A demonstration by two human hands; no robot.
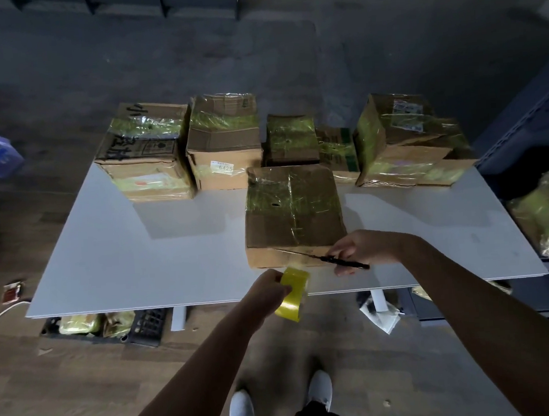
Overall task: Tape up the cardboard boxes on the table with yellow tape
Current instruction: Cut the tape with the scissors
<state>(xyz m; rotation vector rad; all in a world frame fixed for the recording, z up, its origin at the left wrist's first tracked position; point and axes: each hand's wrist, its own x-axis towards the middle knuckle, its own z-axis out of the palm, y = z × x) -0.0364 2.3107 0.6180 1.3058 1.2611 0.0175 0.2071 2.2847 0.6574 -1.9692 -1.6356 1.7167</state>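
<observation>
Left hand (268, 291) grips yellow tape roll (294, 295) at counter (141, 264) edge; right hand (362, 250) holds scissors (327, 258), blades against near box (294, 213) front.

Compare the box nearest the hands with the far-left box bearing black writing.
The near box stands alone before the row; the far-left box sits in that row. The near box's top shows no writing; the far-left box's bears black handwriting. Scissors in the right hand reach the near box's front edge; the far-left box is untouched. Both are brown cardboard with yellow tape.
</observation>
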